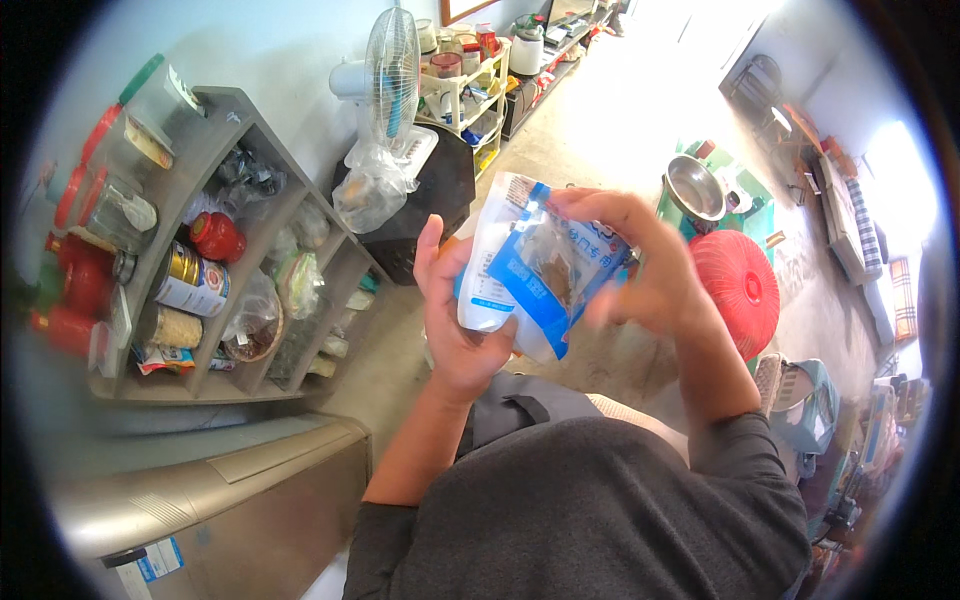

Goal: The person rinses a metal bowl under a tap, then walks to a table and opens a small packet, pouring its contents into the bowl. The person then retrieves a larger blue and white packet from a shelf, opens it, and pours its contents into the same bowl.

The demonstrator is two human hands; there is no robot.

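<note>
My left hand [466, 330] grips a white plastic packet [487, 289] with blue trim and printing, its thumb at the lower edge. Over that lies a blue packet with a clear window [553, 277], tilted, with something brownish showing through. My right hand [652, 259] curls around the blue packet's upper right side. Its fingers reach over the top edge, and the thumb is blurred near the right edge. Both packets are at chest height, overlapping each other. The right palm is hidden.
To the left stands a grey shelf unit [262, 150] with jars, cans and bags, beside a refrigerator [285, 510]. A fan [391, 82] is ahead, near a cream rack [457, 82]. A red dome cover [735, 292] and metal bowl [696, 187] are to the right.
</note>
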